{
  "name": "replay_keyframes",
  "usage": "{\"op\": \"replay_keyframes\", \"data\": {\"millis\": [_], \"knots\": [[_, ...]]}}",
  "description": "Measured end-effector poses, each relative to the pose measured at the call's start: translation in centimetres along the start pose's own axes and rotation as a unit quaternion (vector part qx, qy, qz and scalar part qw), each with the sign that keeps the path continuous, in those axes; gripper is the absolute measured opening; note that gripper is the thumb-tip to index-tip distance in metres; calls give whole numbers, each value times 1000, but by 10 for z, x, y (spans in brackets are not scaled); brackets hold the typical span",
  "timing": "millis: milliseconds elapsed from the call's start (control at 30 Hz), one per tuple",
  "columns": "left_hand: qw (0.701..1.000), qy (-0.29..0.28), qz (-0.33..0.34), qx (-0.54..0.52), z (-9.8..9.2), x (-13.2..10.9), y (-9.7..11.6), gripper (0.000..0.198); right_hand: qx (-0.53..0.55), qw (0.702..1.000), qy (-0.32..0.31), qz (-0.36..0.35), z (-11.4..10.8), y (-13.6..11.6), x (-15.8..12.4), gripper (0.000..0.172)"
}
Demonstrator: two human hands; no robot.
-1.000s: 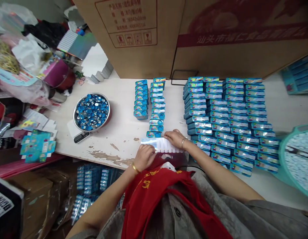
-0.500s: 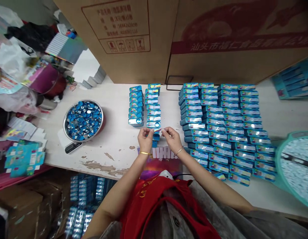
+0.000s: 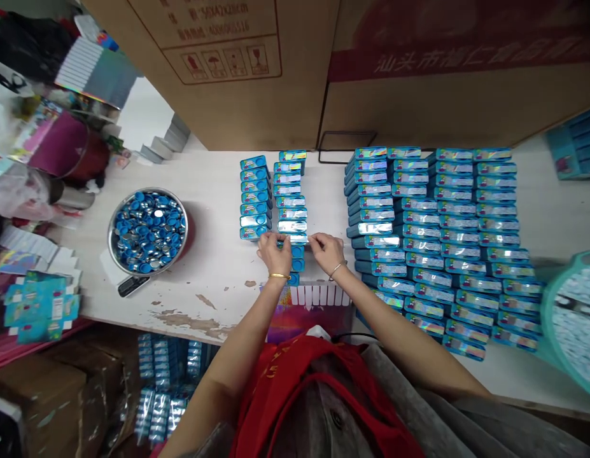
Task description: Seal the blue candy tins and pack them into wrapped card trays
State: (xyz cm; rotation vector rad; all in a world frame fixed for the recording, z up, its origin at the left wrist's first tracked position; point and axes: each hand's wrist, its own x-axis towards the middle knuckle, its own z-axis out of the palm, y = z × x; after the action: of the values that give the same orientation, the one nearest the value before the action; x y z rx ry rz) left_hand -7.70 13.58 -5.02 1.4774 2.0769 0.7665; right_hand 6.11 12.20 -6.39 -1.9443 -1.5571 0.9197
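Both my hands sit at the near end of a double column of small blue tins (image 3: 291, 203) on the white table (image 3: 218, 299). My left hand (image 3: 274, 252) and my right hand (image 3: 326, 252) pinch the two ends of a shiny strip (image 3: 298, 239) stretched across a tin. Below my wrists lies a white comb-cut sheet of strips (image 3: 318, 294) on a holographic printed sheet (image 3: 299, 318). Part of the tins under my hands is hidden.
A steel bowl of blue tin lids (image 3: 147, 232) stands left, beside a digital scale (image 3: 131, 286). Large rows of blue tins (image 3: 433, 242) fill the right. Cardboard cartons (image 3: 228, 63) rise behind the table; a teal basket (image 3: 569, 318) and flat printed boxes (image 3: 41, 307) lie at the sides.
My hands have moved from the white sheet near my body to the tin column, and a shiny strip now spans between them, lying across a tin. The view has shifted slightly.
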Motion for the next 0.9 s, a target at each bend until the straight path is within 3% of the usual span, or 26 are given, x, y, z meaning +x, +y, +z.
{"op": "replay_keyframes", "data": {"millis": [100,267,400,533,633,733,800,900], "knots": [[1000,-2,-7,28,-1,0,2,11,21,999,-10,29,6,5,0,33],[999,-2,-46,20,-3,3,6,41,44,998,33,39,18,3,-20,38],[997,-26,-71,13,4,7,3,26,-2,1000,16,-3,20,-3,-36,41],[997,-25,-58,-33,3,9,-4,16,-105,993,-34,-32,5,-5,-42,41],[993,-63,6,-101,-19,3,-16,21,-178,973,-139,-46,-7,-6,-54,44],[985,-114,96,-89,-57,-16,-33,16,-192,946,-240,-104,-9,-7,-74,36],[975,-139,173,-14,-83,-35,-45,16,-176,941,-254,-136,-8,-10,-87,31],[930,-193,295,107,-108,-64,-61,20,-143,942,-238,-191,-6,-13,-98,31]]}}
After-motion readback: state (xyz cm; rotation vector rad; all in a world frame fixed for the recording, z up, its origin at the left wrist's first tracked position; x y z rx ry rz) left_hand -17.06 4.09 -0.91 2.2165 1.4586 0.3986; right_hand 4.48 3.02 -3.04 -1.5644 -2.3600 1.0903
